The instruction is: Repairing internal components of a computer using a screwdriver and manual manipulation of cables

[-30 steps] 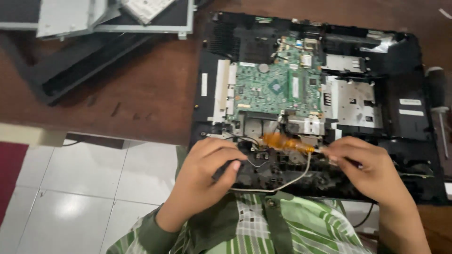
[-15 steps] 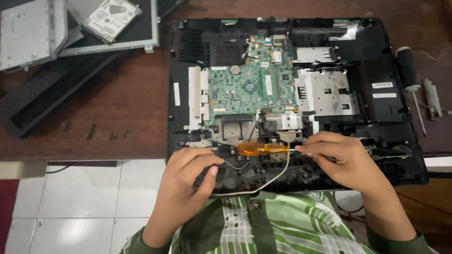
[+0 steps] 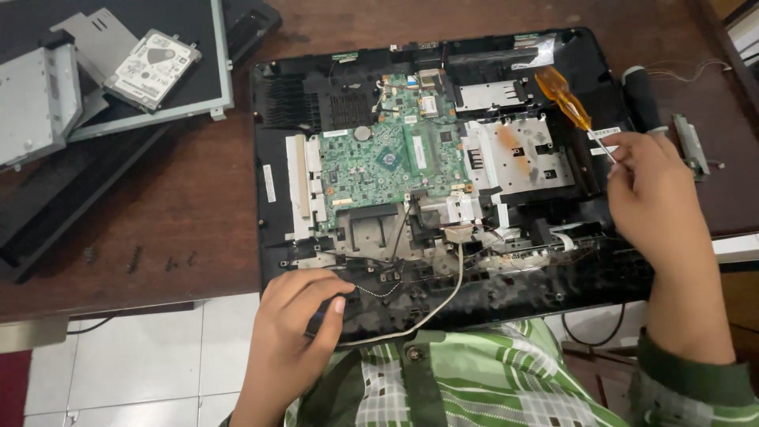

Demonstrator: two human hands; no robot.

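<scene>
1. On the brown wooden bench (image 3: pixel 198 198) lies an opened black plastic computer chassis (image 3: pixel 316 47) with its back cover off, and I see a green circuit board (image 3: pixel 379 162) near its middle.
2. My right hand (image 3: pixel 652 194) hovers over the chassis's right edge, its grip closed around the metal shaft of an amber-handled screwdriver (image 3: pixel 563 93); the handle points up and away from me, clear of the board.
3. My left hand (image 3: pixel 296 328) rests on the near rim of the chassis, fingers curled and pressing down at the black edge; I cannot tell whether they pinch anything.
4. A pale grey cable (image 3: pixel 451 296) curves from the middle of the chassis to the rim just beside that hand.
5. Well apart, at far left, a silver hard drive (image 3: pixel 152 69) sits on a flat grey-framed panel (image 3: pixel 198 103).
6. Small dark screws (image 3: pixel 134 259) lie loose on the bench left of the chassis.
</scene>
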